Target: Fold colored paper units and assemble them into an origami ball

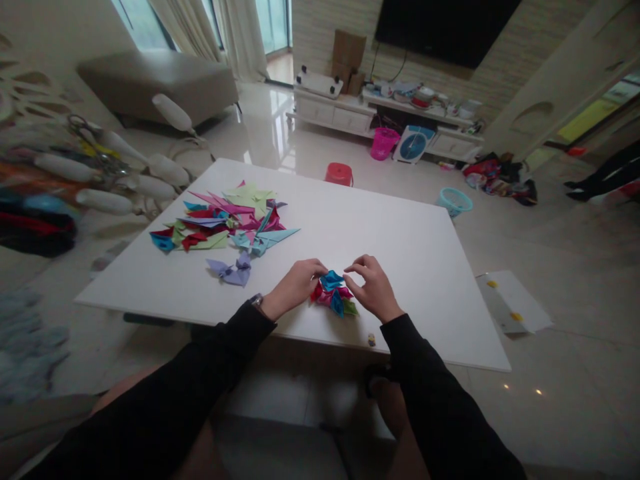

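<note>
Spanning the middle, the white tabletop [395, 220] carries a heap of folded paper [227, 223] at its left. Near the front edge, the left hand [297, 287] pinches and the right hand [374, 288] curls, its grip impossible to tell, beside a colorful paper cluster [325, 298]. At that cluster's far side, its left tip in the pinch, sits the blue piece [331, 280]: likely feather-light, crisp, easily crushed, best held gently by its pointed ends.
</note>
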A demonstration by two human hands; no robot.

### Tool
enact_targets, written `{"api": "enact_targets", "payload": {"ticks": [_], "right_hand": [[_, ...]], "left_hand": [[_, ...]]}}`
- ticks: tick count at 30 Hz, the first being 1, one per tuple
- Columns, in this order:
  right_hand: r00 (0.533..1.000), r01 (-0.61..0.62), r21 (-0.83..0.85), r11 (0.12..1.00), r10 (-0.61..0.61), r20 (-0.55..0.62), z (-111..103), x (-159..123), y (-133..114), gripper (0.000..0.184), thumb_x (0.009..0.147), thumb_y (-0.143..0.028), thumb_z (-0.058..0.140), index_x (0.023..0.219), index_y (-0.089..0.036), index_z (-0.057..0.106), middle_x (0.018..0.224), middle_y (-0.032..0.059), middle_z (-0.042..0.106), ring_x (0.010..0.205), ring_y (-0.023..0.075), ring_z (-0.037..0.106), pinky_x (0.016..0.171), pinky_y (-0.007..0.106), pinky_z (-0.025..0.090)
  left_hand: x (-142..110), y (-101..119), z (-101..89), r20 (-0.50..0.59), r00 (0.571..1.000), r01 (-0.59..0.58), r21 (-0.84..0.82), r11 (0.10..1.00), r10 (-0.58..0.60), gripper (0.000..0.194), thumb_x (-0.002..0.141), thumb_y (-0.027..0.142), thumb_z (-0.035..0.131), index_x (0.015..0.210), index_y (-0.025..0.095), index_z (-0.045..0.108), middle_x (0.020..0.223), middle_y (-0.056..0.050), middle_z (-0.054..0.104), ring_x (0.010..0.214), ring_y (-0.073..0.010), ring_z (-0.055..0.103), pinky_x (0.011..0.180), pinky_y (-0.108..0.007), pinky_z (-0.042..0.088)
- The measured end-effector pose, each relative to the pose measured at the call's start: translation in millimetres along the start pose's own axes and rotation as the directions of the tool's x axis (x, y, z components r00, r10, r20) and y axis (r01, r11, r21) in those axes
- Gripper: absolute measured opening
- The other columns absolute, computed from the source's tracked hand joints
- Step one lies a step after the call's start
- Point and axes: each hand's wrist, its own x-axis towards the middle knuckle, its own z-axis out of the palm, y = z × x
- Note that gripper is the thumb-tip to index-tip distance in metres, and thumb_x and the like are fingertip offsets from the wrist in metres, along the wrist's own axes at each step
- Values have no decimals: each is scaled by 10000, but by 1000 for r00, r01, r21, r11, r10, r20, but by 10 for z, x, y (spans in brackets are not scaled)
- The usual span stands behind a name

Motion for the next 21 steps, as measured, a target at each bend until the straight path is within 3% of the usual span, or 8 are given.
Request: {"api": "enact_targets", "payload": {"ticks": [6, 18, 21], "right_hand": [[987, 124, -29, 992, -120, 110, 132, -20, -63, 57, 881, -214, 713, 931, -191, 730, 1053, 99, 619, 992, 249, 542, 870, 394, 495], [979, 155, -32, 987, -149, 136, 176, -59, -40, 72, 874, -140, 695, 859, -206, 723, 1033, 88, 624, 985, 236, 546, 834, 368, 498], [983, 132, -64, 989, -123, 134, 162, -57, -40, 88, 874, -140, 686, 822, -206, 712, 998, 82, 631, 967, 234, 546, 819, 362, 489]], "left_hand": [[-98, 52, 3, 51, 997, -54, 33, 998, 52, 321, 828, -34, 555, 961, 154, 779, 1005, -78, 753, 958, -191, 695, 910, -308, 539], [-90, 121, 63, 155, 985, -92, 75, 993, 80, 281, 843, -11, 570, 985, 141, 759, 1028, -97, 737, 1005, -217, 673, 934, -335, 531], [-87, 111, 86, 128, 987, -101, 66, 993, 92, 266, 838, -8, 579, 967, 154, 746, 1058, -91, 736, 1031, -220, 671, 951, -346, 535]]}}
